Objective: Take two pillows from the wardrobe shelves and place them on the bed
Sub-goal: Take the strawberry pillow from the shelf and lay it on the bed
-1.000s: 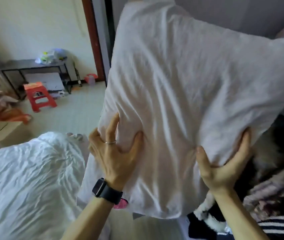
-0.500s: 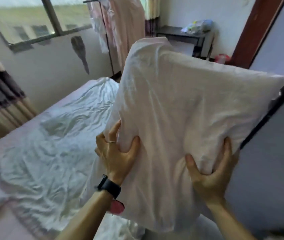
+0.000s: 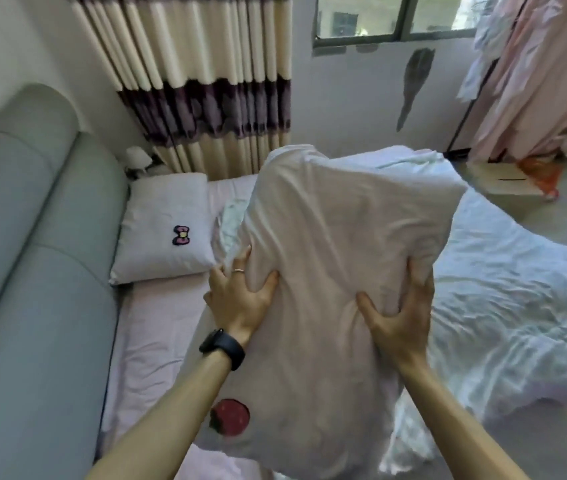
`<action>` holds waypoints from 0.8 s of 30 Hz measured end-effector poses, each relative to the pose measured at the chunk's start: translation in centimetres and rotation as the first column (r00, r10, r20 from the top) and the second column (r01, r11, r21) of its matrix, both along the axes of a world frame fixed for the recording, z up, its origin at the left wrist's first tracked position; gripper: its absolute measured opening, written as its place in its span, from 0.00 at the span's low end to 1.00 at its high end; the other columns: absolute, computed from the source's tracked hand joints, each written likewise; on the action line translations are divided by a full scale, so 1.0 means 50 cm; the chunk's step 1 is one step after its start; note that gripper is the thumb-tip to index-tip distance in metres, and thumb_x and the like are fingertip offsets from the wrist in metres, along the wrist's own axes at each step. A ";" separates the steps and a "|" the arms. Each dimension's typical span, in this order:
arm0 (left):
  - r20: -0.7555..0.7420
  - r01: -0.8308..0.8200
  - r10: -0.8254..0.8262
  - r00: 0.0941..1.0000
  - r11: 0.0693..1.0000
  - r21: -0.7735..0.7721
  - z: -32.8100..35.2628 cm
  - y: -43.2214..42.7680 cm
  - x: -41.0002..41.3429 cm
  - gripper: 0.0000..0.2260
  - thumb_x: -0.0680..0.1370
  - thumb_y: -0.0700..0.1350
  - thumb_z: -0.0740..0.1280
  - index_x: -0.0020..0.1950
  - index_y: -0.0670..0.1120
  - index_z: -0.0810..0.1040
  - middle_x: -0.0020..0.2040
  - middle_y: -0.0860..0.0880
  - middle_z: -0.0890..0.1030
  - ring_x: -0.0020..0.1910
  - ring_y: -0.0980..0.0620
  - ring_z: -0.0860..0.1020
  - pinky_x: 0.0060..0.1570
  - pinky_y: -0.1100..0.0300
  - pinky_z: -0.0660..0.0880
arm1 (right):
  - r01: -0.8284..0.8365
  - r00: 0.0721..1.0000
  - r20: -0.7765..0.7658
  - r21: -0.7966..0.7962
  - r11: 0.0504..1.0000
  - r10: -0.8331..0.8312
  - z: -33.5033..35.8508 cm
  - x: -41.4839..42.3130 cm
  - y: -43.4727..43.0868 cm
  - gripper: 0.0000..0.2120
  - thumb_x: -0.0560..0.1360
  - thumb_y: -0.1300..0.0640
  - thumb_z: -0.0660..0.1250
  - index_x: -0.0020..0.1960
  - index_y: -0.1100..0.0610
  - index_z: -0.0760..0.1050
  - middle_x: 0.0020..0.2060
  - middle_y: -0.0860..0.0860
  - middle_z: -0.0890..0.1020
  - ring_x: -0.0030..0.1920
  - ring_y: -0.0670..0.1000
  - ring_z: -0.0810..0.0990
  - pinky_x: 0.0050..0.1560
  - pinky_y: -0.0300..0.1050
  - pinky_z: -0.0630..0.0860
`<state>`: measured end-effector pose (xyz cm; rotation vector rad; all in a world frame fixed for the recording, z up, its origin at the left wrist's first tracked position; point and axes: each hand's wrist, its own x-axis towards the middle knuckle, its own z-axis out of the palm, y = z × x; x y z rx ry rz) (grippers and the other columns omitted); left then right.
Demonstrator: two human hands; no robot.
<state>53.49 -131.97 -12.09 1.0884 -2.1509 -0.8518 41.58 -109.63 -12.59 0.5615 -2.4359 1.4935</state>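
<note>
A large, soft, pale pink pillow (image 3: 337, 271) fills the centre of the frame, held up in the air above the bed with the pale pink sheet (image 3: 150, 341). Both hands are closed on it. The left hand (image 3: 237, 299), with a thin ring (image 3: 238, 270) and a black wristwatch (image 3: 222, 348), grips its left edge with the thumb dug into the fabric. The right hand (image 3: 399, 320) clutches a fold lower and further right, fingers spread and pressed in. A red strawberry patch (image 3: 230, 416) shows near the pillow's lower left corner.

At centre left a white pillow with a pink bow (image 3: 167, 230) lies flat on the bed, against the grey-green padded headboard (image 3: 32, 271). A rumpled white duvet (image 3: 517, 299) covers the right side of the bed. At the top hang a cream and purple striped curtain (image 3: 205, 81) and, at upper right, pink garments (image 3: 534, 81).
</note>
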 end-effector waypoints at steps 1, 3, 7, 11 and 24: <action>0.020 -0.035 0.035 0.999 0.999 0.022 -0.012 -0.027 0.021 0.32 0.71 0.67 0.70 0.73 0.59 0.70 0.60 0.46 0.71 0.62 0.42 0.71 0.62 0.41 0.71 | -0.049 0.999 0.016 0.019 0.999 0.048 -0.009 -0.003 -0.037 0.50 0.67 0.51 0.81 0.81 0.51 0.56 0.78 0.58 0.61 0.77 0.56 0.61 0.75 0.46 0.60; 0.062 -0.125 0.122 0.991 0.991 0.047 -0.041 -0.081 0.067 0.31 0.72 0.63 0.72 0.73 0.58 0.70 0.67 0.47 0.72 0.65 0.44 0.69 0.62 0.42 0.70 | -0.167 0.985 0.054 0.057 0.984 0.164 -0.029 -0.003 -0.114 0.50 0.67 0.51 0.81 0.81 0.49 0.55 0.79 0.57 0.60 0.77 0.56 0.61 0.74 0.48 0.61; 0.172 -0.257 0.234 0.957 0.958 0.127 -0.098 -0.137 0.152 0.30 0.73 0.64 0.70 0.73 0.57 0.69 0.67 0.47 0.74 0.67 0.45 0.67 0.62 0.42 0.71 | -0.337 0.937 0.140 0.123 0.933 0.320 -0.081 0.005 -0.222 0.51 0.68 0.49 0.80 0.81 0.49 0.54 0.79 0.54 0.58 0.79 0.57 0.59 0.76 0.53 0.62; 0.234 -0.371 0.320 0.918 0.902 0.221 -0.167 -0.173 0.238 0.30 0.75 0.63 0.69 0.74 0.57 0.68 0.65 0.44 0.73 0.68 0.43 0.69 0.63 0.41 0.72 | -0.477 0.863 0.276 0.168 0.863 0.423 -0.158 0.029 -0.315 0.51 0.68 0.48 0.80 0.81 0.49 0.54 0.80 0.56 0.57 0.79 0.58 0.58 0.76 0.54 0.62; 0.395 -0.563 0.429 0.812 0.754 0.338 -0.383 -0.352 0.442 0.28 0.75 0.58 0.71 0.74 0.56 0.69 0.64 0.44 0.74 0.67 0.46 0.68 0.63 0.51 0.71 | -0.725 0.641 0.555 0.211 0.655 0.530 -0.362 0.161 -0.576 0.49 0.70 0.48 0.79 0.82 0.48 0.54 0.82 0.54 0.51 0.81 0.55 0.53 0.77 0.56 0.59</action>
